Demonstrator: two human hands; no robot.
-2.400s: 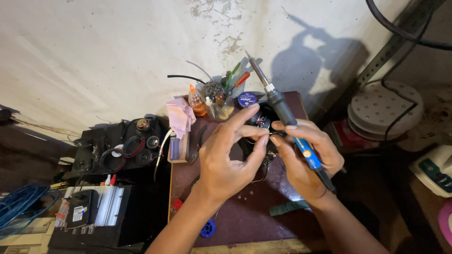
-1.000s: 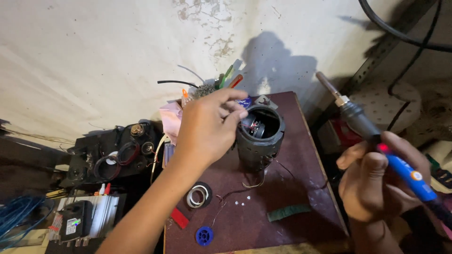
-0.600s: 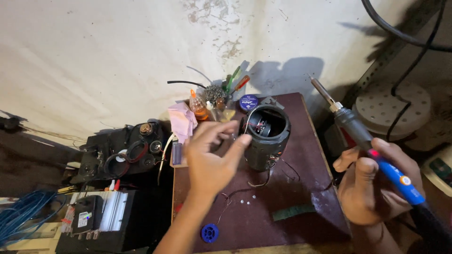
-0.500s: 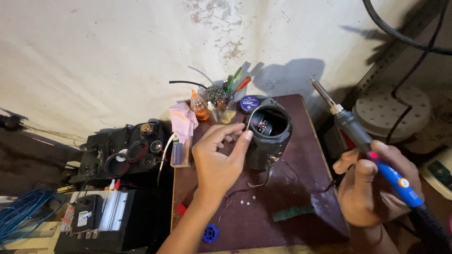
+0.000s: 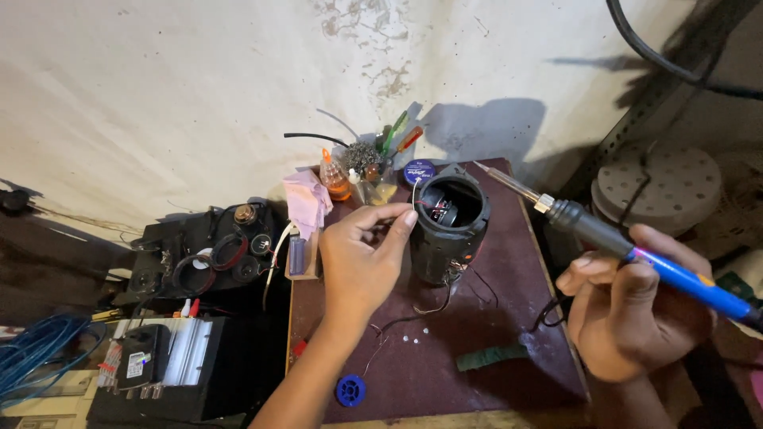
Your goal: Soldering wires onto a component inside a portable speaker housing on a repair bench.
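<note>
A dark cylindrical speaker shell [image 5: 450, 226] stands open-ended on the maroon worktop [image 5: 509, 334], with wires and parts visible inside. My left hand [image 5: 362, 258] is just left of it, thumb and fingers pinching a thin wire at the shell's rim. To the right, off the table's edge, my right hand [image 5: 636, 306] grips a soldering iron [image 5: 604, 238] with a black collar and blue handle. Its metal tip points up-left toward the shell, a short way from it.
At the worktop's back sit a small orange-capped bottle [image 5: 335, 175], a cup of tools [image 5: 373, 163] and a blue tin [image 5: 419, 171]. A blue spool [image 5: 350, 390] and a green strip [image 5: 490, 357] lie near the front. Black electronics [image 5: 211, 254] crowd the left; a perforated round disc [image 5: 660, 187] is right.
My right hand carried the soldering iron away from the shell to the right and now holds it there. My left hand lifted, then settled back at the shell's left rim.
</note>
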